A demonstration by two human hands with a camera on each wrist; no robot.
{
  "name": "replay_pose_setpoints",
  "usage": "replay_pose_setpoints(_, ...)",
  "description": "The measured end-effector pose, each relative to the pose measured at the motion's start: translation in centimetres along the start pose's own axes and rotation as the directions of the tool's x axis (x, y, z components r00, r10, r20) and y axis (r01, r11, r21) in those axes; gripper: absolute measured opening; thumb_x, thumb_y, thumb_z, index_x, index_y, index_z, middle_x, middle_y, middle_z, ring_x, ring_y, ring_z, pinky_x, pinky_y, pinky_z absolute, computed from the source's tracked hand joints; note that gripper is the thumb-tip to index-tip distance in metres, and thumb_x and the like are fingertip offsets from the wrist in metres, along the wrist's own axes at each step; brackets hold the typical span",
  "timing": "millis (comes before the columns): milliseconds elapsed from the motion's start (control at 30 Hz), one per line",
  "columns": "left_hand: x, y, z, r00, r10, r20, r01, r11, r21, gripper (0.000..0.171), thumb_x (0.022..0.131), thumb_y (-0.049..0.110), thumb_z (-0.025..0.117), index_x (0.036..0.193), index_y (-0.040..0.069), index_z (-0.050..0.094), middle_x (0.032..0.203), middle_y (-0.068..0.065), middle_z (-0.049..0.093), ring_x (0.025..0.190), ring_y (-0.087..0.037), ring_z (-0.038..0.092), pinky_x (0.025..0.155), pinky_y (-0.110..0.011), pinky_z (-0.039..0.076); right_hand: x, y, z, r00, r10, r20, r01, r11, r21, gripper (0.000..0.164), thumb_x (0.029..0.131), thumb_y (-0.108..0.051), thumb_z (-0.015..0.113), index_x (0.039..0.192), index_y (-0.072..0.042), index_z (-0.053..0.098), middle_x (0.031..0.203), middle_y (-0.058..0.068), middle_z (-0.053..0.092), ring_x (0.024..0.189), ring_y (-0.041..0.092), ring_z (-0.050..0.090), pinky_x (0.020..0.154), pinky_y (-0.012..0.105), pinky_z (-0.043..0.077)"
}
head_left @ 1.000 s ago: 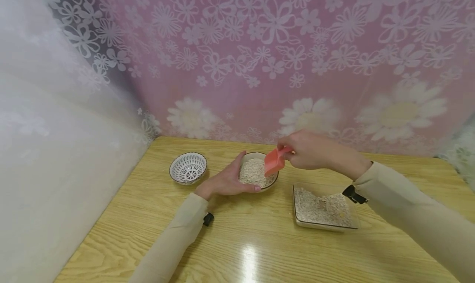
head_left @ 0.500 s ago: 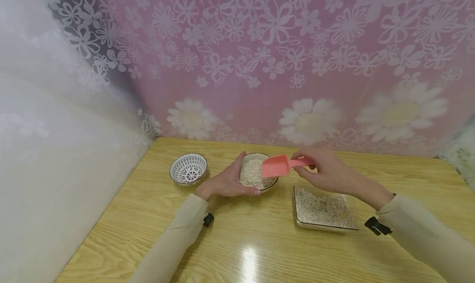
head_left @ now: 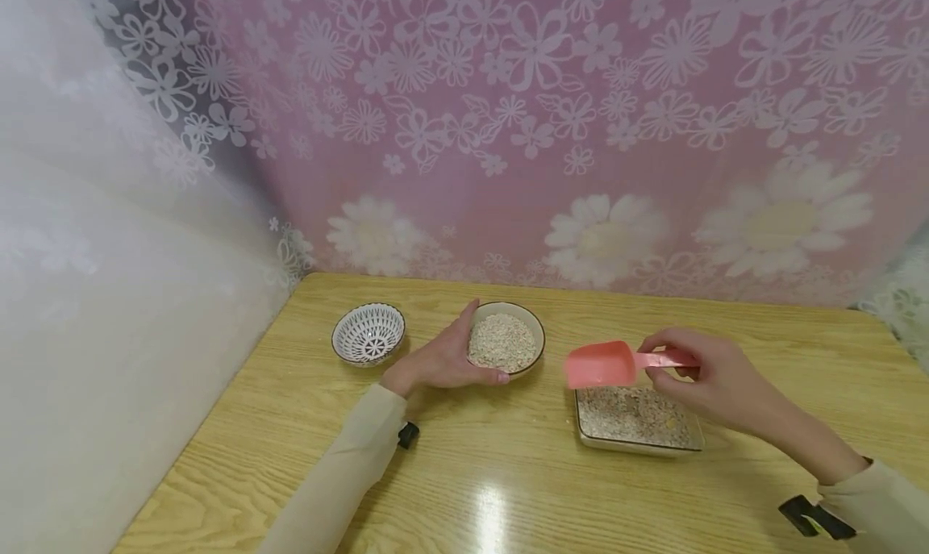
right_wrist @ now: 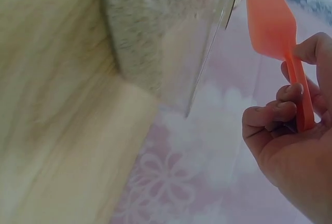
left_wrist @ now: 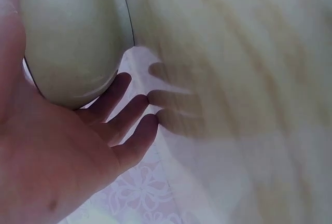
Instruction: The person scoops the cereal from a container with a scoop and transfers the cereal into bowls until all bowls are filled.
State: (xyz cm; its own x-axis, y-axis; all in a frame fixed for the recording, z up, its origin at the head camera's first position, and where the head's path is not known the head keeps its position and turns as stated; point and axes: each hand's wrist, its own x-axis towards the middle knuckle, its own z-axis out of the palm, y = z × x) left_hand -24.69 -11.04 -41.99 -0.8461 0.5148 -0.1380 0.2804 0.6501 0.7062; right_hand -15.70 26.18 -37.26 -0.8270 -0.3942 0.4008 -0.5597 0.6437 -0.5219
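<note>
My left hand [head_left: 443,360] holds a round, dark-rimmed bowl [head_left: 535,325] from its left side, thumb at the near rim and fingers round the far side. Pale oat-like flakes [head_left: 502,343] fill much of it. In the left wrist view the bowl's smooth outer wall [left_wrist: 72,37] lies against this hand. My right hand [head_left: 707,376] grips the handle of a pink scoop [head_left: 601,365], whose blade points left with no flakes visible in it. Beneath the scoop, partly hidden by it, stands a rectangular glass dish [head_left: 639,447] of similar flakes. The right wrist view shows fingers curled round the scoop's handle [right_wrist: 300,94].
A white bowl with a dark pattern [head_left: 368,334] stands left of my left hand. All rests on a wood-grain table [head_left: 435,481]. Behind the table hangs a pink flowered cloth [head_left: 464,215], and a pale one [head_left: 131,296] borders its left side.
My right hand has drawn the scoop away from over the flake bowl, rightward and nearer, to above the glass dish. The scoop has turned from tilted down to roughly level. My left hand stays put.
</note>
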Motion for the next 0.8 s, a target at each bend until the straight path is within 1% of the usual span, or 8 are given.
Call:
replay_pose_setpoints(100,-0.1,0.0,0.0,1.000,-0.011,-0.013,0.011,1.000,0.004,0.135,0.075,0.061,0.084,0.165,0.024,-0.009,0.173,-0.011,0.011,0.158,-0.030,0.019,0.126,-0.051,0.023,-1.3,0.6,-0.5,0.999,0.045,-0.019,-0.045,0.999,-0.011,0.034,0.084,0.001,0.078,0.107,-0.025,0.071,0.094,-0.002,0.071,0.062,-0.001,0.051,0.050,0.021,0.040)
replay_pose_setpoints(200,-0.2,0.2,0.0,1.000,-0.019,-0.024,0.019,1.000,0.005,0.135,0.074,0.063,0.084,0.166,0.023,-0.008,0.173,-0.012,0.012,0.158,-0.030,0.019,0.126,-0.052,0.024,-2.5,1.1,-1.0,0.996,0.078,-0.040,-0.079,0.997,-0.020,0.033,0.085,0.000,0.079,0.106,-0.025,0.071,0.088,-0.006,0.069,0.059,0.000,0.049,0.048,0.021,0.036)
replay_pose_setpoints(300,-0.3,0.4,0.1,0.999,-0.030,-0.029,0.030,0.999,0.020,0.136,0.074,0.063,0.083,0.166,0.020,-0.007,0.173,-0.013,0.010,0.159,-0.031,0.017,0.126,-0.053,0.024,-3.7,1.5,-1.4,0.992,0.116,-0.048,-0.116,0.993,-0.002,0.032,0.085,0.000,0.078,0.106,-0.023,0.071,0.083,-0.012,0.066,0.057,0.002,0.049,0.047,0.022,0.034)
replay_pose_setpoints(367,-0.3,0.6,0.2,0.999,-0.033,-0.031,0.035,0.998,0.043,0.137,0.073,0.062,0.084,0.166,0.019,-0.007,0.173,-0.014,0.009,0.158,-0.033,0.019,0.125,-0.054,0.026,-4.4,1.8,-1.7,0.988,0.147,-0.043,-0.146,0.989,0.018,0.032,0.086,0.001,0.078,0.107,-0.021,0.071,0.083,-0.016,0.066,0.059,0.001,0.054,0.048,0.022,0.036)
replay_pose_setpoints(500,-0.2,0.7,0.4,0.999,-0.015,-0.042,0.018,0.997,0.082,0.141,0.070,0.059,0.089,0.166,0.017,-0.006,0.168,-0.017,0.015,0.151,-0.036,0.033,0.120,-0.054,0.035,-5.6,2.6,-1.9,0.981,0.192,-0.026,-0.190,0.980,0.054,0.030,0.087,0.002,0.077,0.110,-0.017,0.071,0.088,-0.018,0.069,0.068,-0.001,0.064,0.052,0.019,0.042)
replay_pose_setpoints(600,0.1,0.7,0.5,0.998,-0.003,-0.061,0.009,0.995,0.096,0.142,0.067,0.058,0.090,0.166,0.017,-0.004,0.162,-0.018,0.021,0.144,-0.035,0.042,0.116,-0.052,0.041,-6.1,3.0,-2.0,0.977,0.214,-0.016,-0.213,0.975,0.062,0.029,0.088,0.002,0.076,0.111,-0.015,0.070,0.089,-0.018,0.069,0.071,-0.001,0.067,0.053,0.019,0.044)
replay_pose_setpoints(667,0.4,0.8,0.6,0.997,-0.008,-0.081,0.016,0.996,0.093,0.140,0.066,0.056,0.090,0.165,0.017,-0.001,0.160,-0.018,0.023,0.140,-0.034,0.045,0.113,-0.051,0.044,-6.3,3.1,-1.9,0.975,0.222,-0.013,-0.221,0.973,0.061,0.029,0.088,0.001,0.076,0.112,-0.015,0.070,0.088,-0.017,0.069,0.068,0.001,0.066,0.051,0.020,0.043)
replay_pose_setpoints(800,1.3,0.9,0.6,0.994,-0.025,-0.109,0.033,0.997,0.072,0.136,0.068,0.054,0.089,0.165,0.015,0.001,0.159,-0.018,0.022,0.138,-0.034,0.047,0.109,-0.051,0.048,-6.5,3.2,-1.7,0.971,0.239,-0.005,-0.238,0.969,0.067,0.027,0.090,0.000,0.075,0.112,-0.015,0.070,0.085,-0.014,0.068,0.065,0.003,0.062,0.050,0.022,0.041)
